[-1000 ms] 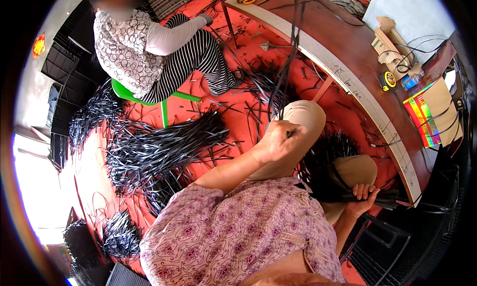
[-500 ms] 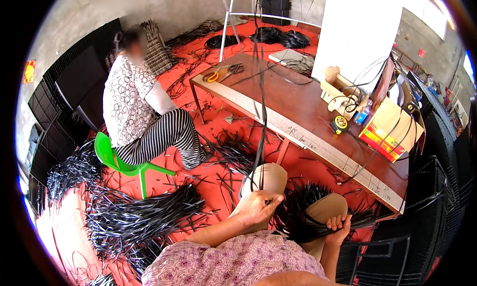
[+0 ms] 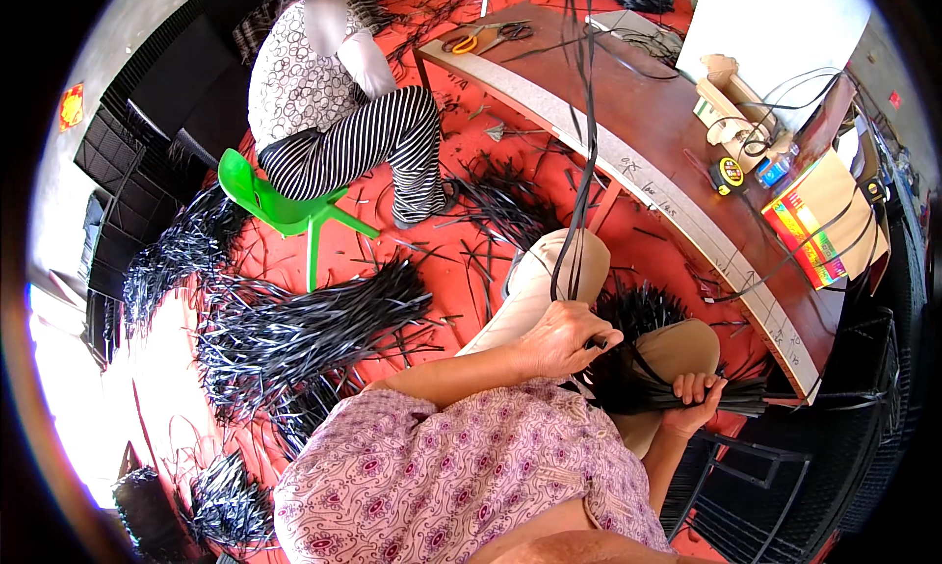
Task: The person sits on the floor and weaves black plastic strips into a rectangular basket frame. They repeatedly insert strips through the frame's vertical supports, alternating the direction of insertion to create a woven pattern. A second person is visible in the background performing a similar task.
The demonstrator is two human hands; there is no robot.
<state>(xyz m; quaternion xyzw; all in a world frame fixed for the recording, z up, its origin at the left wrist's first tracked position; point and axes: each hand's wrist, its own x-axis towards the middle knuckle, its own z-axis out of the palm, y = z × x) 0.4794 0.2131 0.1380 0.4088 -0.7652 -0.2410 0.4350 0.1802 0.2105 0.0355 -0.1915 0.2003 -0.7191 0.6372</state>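
Gripping black strips [image 3: 633,387], both hands [image 3: 567,339] sit apart.

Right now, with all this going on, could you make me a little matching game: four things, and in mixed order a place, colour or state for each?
Things:
1. chair
2. left hand
3. tape measure
4. right hand

Clues:
A. yellow and black, on the table
B. closed around a thick bundle beside a knee
C. green, under the other person
D. closed on a few long strips that run upward

Pairs: 1-C, 2-D, 3-A, 4-B.
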